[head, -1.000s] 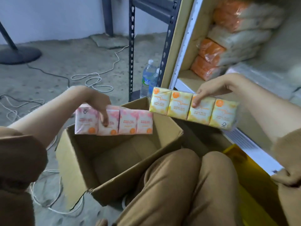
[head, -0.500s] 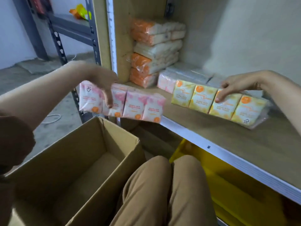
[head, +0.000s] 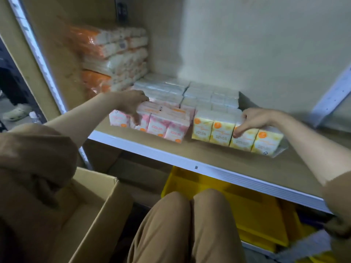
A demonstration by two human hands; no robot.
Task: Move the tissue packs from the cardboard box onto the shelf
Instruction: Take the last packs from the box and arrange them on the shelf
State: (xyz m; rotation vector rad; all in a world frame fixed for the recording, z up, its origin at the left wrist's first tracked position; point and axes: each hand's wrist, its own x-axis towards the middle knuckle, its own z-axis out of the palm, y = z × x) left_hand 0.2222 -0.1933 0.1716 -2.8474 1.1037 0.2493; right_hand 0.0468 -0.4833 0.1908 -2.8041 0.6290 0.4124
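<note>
My left hand [head: 133, 105] grips a pink tissue pack [head: 163, 124], a row of small packets, which stands on the wooden shelf [head: 218, 156]. To its right my right hand [head: 254, 121] holds a yellow tissue pack [head: 218, 130] that also rests on the shelf board. Both packs sit just in front of a block of white tissue packs [head: 190, 93]. The open cardboard box [head: 102, 207] lies at the lower left beside my knees; the part of its inside that shows holds nothing.
Orange-and-white tissue bundles [head: 114, 54] are stacked at the shelf's back left. A white metal rail [head: 209, 173] edges the shelf front. Yellow bins [head: 256, 215] sit below it. A person's shoe [head: 17, 111] shows on the floor far left.
Both hands have carried their packs forward and down onto the shelf board. The pink pack moved from above the box edge to the shelf; the view shifted toward the shelf.
</note>
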